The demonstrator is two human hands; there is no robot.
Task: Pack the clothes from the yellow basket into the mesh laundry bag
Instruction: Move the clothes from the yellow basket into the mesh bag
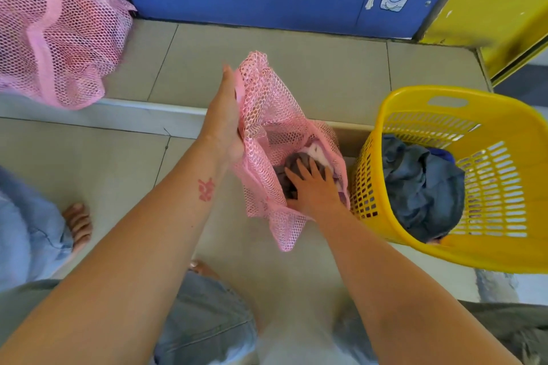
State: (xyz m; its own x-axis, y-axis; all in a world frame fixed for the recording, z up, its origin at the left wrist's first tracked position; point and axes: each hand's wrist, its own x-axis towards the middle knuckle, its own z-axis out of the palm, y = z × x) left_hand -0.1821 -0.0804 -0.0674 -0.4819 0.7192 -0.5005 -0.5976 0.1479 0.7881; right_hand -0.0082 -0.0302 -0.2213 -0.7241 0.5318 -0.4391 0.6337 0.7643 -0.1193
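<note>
The left hand was raised above the floor with its grip clenched on the far-left edge of the pink mesh laundry bag, lifting that side high. This looked deliberate: holding the rim up kept the mouth open and let the bag's belly hang low, so clothes could be pushed down instead of spilling out.

The right hand was inside the mouth, palm down with fingers spread flat on a grey garment. Its grip was pressing rather than closed on anything, most likely to compact the load and make room. A bit of white cloth showed just beyond the fingers, deeper in the bag.

The yellow basket stood on the tiled floor just to the right of the bag, nearly touching it, so each transfer would be a short reach. Crumpled blue-grey clothes lay in it, so the packing was judged to be only partly done.

Far to the left, a second pink mesh bag sat bulging on the raised ledge by the blue washer panel, apparently already filled and set aside. The person's bare foot rested on the floor at the near left, clear of the work.
</note>
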